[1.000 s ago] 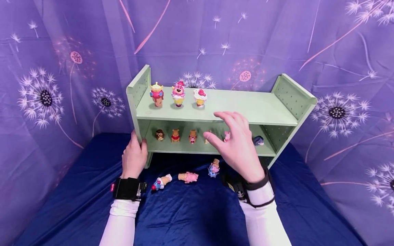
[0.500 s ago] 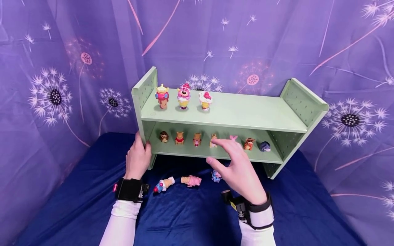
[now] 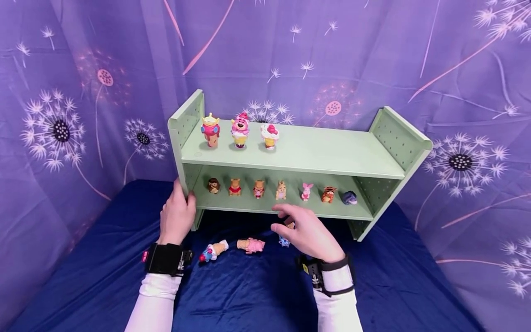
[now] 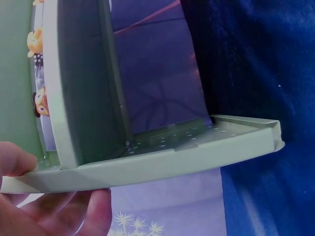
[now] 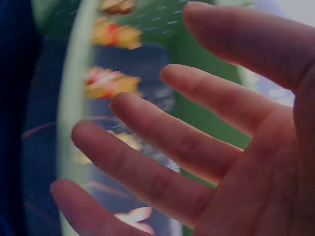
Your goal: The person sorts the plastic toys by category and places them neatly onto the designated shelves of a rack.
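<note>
My left hand (image 3: 177, 214) grips the left side panel of a pale green two-tier shelf (image 3: 290, 152); in the left wrist view the thumb lies inside the panel edge (image 4: 162, 169) and the fingers outside. My right hand (image 3: 309, 230) hovers in front of the lower tier, fingers spread and holding nothing. Behind it, partly hidden, lies a blue ice-cream-cone figurine (image 3: 284, 241) on the cloth. To its left lie a pink cone figurine (image 3: 251, 245) and a blue-and-white one with a red tip (image 3: 213, 251).
On the top tier stand an alien cone figurine (image 3: 210, 131), a pink bear one (image 3: 240, 131) and a white-topped one (image 3: 270, 136). Several small figurines, among them a piglet (image 3: 306, 191) and a tiger (image 3: 328, 194), line the lower tier. Dark blue cloth (image 3: 249, 295) covers the surface.
My right hand has come down from in front of the upper tier's edge toward the cloth, uncovering the lower-tier figurines. My left hand keeps its grip on the panel.
</note>
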`<control>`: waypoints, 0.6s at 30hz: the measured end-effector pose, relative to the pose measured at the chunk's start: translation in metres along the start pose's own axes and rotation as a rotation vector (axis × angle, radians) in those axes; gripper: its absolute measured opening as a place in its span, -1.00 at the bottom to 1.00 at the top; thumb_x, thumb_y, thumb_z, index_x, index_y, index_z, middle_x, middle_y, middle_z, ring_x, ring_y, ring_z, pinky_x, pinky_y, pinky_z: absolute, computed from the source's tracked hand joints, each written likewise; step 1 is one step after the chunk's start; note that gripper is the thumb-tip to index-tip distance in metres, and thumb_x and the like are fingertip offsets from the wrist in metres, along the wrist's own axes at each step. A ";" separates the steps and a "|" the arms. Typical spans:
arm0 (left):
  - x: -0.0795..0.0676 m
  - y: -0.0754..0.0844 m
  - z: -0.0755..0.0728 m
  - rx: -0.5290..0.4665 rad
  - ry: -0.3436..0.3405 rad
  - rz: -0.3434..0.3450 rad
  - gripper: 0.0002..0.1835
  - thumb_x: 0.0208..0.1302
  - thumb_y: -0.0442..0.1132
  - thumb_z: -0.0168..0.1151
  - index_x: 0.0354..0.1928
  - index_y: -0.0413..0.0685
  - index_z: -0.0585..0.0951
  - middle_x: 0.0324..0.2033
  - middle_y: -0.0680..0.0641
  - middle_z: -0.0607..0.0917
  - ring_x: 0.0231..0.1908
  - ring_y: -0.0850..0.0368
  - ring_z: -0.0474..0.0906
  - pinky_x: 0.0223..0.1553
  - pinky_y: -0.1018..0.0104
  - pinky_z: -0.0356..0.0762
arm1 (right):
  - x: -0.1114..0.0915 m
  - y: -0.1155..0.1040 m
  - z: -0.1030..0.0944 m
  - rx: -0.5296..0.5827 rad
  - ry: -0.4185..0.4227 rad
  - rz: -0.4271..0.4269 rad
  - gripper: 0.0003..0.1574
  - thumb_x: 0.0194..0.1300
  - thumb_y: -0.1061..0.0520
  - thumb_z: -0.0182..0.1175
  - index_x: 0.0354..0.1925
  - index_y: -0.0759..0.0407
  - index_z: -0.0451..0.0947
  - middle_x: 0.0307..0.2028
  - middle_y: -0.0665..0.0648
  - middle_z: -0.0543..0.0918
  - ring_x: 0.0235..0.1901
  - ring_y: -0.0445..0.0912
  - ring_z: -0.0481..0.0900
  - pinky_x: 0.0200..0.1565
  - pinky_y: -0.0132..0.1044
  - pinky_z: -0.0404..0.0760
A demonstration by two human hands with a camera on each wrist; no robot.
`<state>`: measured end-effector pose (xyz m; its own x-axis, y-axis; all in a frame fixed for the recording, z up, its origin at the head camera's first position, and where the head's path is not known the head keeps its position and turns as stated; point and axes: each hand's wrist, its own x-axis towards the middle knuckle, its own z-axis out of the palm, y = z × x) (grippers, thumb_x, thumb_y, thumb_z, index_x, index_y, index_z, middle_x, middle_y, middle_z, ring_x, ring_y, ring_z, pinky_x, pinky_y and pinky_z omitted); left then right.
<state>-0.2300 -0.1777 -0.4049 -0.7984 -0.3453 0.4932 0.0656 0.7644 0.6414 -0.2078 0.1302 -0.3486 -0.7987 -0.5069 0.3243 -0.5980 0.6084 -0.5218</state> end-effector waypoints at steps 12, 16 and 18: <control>0.000 -0.001 -0.002 0.004 -0.013 -0.012 -0.54 0.27 -0.08 -0.12 0.21 0.06 0.19 -0.15 -0.23 0.53 -0.31 -0.32 0.48 -0.49 -0.15 0.26 | 0.022 0.032 0.053 -0.072 -0.165 0.020 -0.55 0.04 -0.02 0.24 -0.05 -0.04 0.46 -0.30 0.02 0.58 -0.27 -0.08 0.54 -0.24 -0.27 0.43; 0.001 -0.001 -0.001 -0.006 -0.013 -0.008 -0.52 0.27 -0.08 -0.14 0.23 0.10 0.16 -0.13 -0.22 0.53 -0.31 -0.31 0.49 -0.49 -0.15 0.26 | 0.026 0.035 0.069 -0.088 -0.217 0.009 -0.50 0.00 0.01 0.27 -0.04 0.01 0.46 -0.28 0.08 0.58 -0.27 -0.07 0.53 -0.26 -0.25 0.41; 0.002 -0.001 0.000 -0.008 -0.012 -0.007 -0.52 0.27 -0.08 -0.14 0.24 0.10 0.16 -0.13 -0.23 0.53 -0.31 -0.31 0.49 -0.49 -0.15 0.26 | 0.027 0.036 0.076 -0.092 -0.232 0.005 -0.49 -0.02 0.04 0.27 -0.03 0.05 0.46 -0.27 0.12 0.58 -0.28 -0.05 0.52 -0.27 -0.25 0.41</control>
<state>-0.2310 -0.1789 -0.4042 -0.8058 -0.3439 0.4822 0.0650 0.7579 0.6492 -0.2461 0.0921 -0.4190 -0.7712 -0.6239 0.1262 -0.6060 0.6589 -0.4456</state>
